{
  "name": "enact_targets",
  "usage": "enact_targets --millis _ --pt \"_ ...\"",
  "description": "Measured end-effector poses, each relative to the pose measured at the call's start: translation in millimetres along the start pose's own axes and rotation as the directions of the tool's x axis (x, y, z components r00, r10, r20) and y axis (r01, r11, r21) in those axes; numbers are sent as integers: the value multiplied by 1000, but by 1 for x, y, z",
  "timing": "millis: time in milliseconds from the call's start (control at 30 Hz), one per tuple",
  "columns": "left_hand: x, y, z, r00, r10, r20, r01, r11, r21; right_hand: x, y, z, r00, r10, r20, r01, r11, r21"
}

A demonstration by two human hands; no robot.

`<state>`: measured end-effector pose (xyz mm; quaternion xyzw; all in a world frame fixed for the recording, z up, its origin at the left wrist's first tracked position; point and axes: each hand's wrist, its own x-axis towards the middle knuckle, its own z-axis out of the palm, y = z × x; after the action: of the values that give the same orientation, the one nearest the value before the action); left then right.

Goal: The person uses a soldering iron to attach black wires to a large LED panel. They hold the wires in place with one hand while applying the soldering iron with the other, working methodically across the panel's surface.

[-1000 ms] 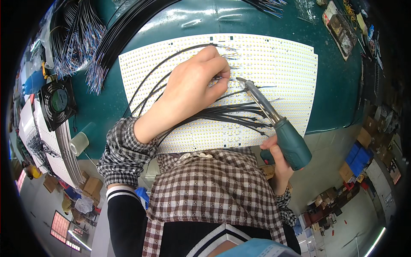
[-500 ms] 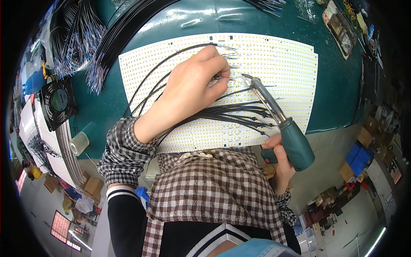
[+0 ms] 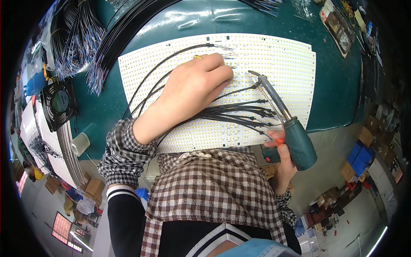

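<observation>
My left hand (image 3: 195, 83) is closed, palm down, over a white LED board (image 3: 291, 64) dotted with small yellow chips. Its fingertips are hidden under the hand, so what they pinch does not show. Black cables (image 3: 147, 77) with thin stripped wire ends run beneath that hand and forearm. In my right hand (image 3: 283, 159), at the board's near edge, is a green soldering gun (image 3: 299, 143). The gun's tip (image 3: 252, 73) points far-left, above the board and just right of my left fingers. Several black cable ends (image 3: 252, 112) lie fanned out between the hands.
Bundles of black cables with coloured wire ends (image 3: 96, 75) lie at the far left of the green table (image 3: 188, 21). A black fan (image 3: 59, 103) rests on stacked boards (image 3: 60, 150) at left, near a roll of tape (image 3: 80, 144). A grimy tray (image 3: 338, 28) sits far right.
The soldering gun's tip has moved slightly right and up, away from my left fingers. My left hand has turned a little, and its fingertips have gone out of sight. The board has barely shifted.
</observation>
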<state>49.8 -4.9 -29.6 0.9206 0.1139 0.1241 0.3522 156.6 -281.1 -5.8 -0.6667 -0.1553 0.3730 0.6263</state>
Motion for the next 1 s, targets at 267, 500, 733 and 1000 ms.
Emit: enact_targets --millis 267,500,733,1000 --pt "0 7 14 953 -286 -101 265 947 -179 1 5 -1 999 -34 -23 35 999 33" --pt "2 8 17 915 -391 -102 358 901 -246 0 6 -2 999 -36 -23 36 999 16" --pt "1 6 22 925 -355 -137 331 928 -170 -2 6 -1 999 -34 -24 34 999 21" --pt "0 6 25 928 -327 -177 307 943 -128 -3 6 0 1000 -10 9 10 1000 7"
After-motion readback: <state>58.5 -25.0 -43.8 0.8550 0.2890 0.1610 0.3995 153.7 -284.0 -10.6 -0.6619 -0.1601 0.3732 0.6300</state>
